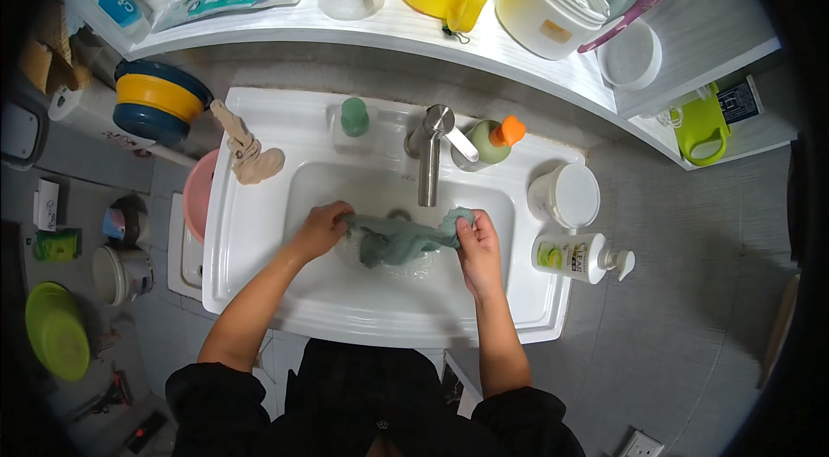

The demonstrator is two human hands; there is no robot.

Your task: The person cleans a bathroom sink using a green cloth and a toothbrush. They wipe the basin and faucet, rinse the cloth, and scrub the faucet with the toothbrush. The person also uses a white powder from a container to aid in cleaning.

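A wet grey-green cloth [397, 241] is stretched between my two hands over the basin of the white sink [250, 267], its middle sagging low near the drain. My left hand [323, 228] pinches the cloth's left end. At the other end, a bunched part of it is gripped between the thumb and fingers of my right hand [478, 251]. The metal faucet [430, 155] stands just beyond the cloth, with its spout pointing toward me. Some water or suds show around the cloth; whether water runs from the spout I cannot make out.
On the sink's rim are a crumpled beige cloth [250, 155], a green bar of soap [354, 117], an orange-topped bottle [496, 142], a white tub [566, 196] and a pump bottle [579, 258]. A white shelf [380, 35] with toiletries overhangs the back. A pink basin [199, 196] stands at left.
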